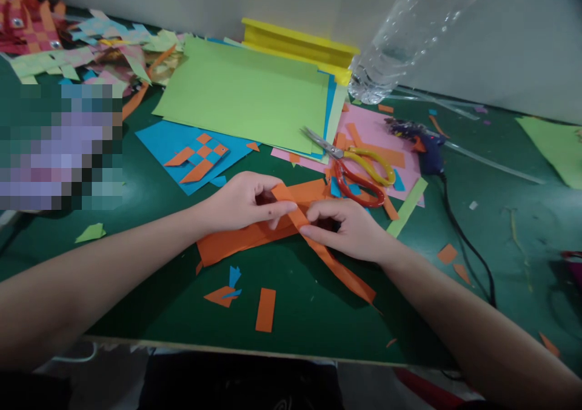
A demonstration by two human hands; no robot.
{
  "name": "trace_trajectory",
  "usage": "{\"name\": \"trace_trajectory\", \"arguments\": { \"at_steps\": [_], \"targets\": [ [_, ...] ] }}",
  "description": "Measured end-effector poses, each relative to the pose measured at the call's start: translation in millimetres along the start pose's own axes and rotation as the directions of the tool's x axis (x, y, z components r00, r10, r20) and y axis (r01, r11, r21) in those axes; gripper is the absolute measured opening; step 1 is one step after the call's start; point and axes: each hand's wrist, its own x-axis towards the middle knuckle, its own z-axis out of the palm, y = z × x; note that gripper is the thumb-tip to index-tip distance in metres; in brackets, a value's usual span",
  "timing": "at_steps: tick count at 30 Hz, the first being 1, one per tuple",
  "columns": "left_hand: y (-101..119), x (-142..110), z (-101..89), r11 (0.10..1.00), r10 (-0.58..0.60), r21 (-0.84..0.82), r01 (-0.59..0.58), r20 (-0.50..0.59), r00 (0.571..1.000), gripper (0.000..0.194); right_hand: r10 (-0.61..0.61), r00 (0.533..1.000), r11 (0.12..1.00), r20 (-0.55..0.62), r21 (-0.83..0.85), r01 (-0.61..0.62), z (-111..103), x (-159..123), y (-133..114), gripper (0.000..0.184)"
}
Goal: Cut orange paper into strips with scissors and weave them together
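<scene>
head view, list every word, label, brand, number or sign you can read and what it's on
No text can be read.
Clear plastic bottle: red marking at its top, cut off by the frame, unreadable.
Dark cloth at the bottom edge: pale mark, too unclear to read.
Pixelated patch at left: nothing readable.
Orange strip: no writing visible.

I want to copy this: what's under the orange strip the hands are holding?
Below the orange strip are a wider orange paper and the green tabletop. The left hand and right hand hide part of that paper, and anything under it can't be seen.
</scene>
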Motion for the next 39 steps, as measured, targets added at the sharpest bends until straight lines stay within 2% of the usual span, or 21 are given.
{"name": "trace_trajectory", "arguments": {
  "at_steps": [9,21,26,30,39],
  "targets": [
    [-0.6,-0.2,0.0,0.998,0.012,0.054,-0.013,0.023,1.000,0.027,0.011,1.000,1.000,0.007,0.025,-0.011,-0.5,-0.8,0.6,0.025],
    [2.1,0.0,0.6,0.988,0.015,0.150,-0.017,0.017,1.000,0.040,0.021,1.000,1.000,0.008,0.005,-0.021,0.1,-0.4,0.6,0.026],
    [0.9,-0.7,0.1,0.991,0.019,0.131,-0.021,0.012,1.000,0.032,0.026,1.000,1.000,0.002,0.011,-0.026,-0.3,-0.3,0.0,0.026],
    [-1.1,-0.3,0.0,0.992,0.066,0.104,-0.068,0.025,0.998,0.026,0.020,1.000,0.999,0.002,0.028,-0.020,-0.4,0.4,-0.2,0.025],
    [-2.1,0.1,0.0,0.983,0.061,0.173,-0.069,0.052,0.997,0.030,-0.007,1.000,1.000,0.003,-0.013,0.007,-0.1,0.0,0.7,0.025]
  ]
}}
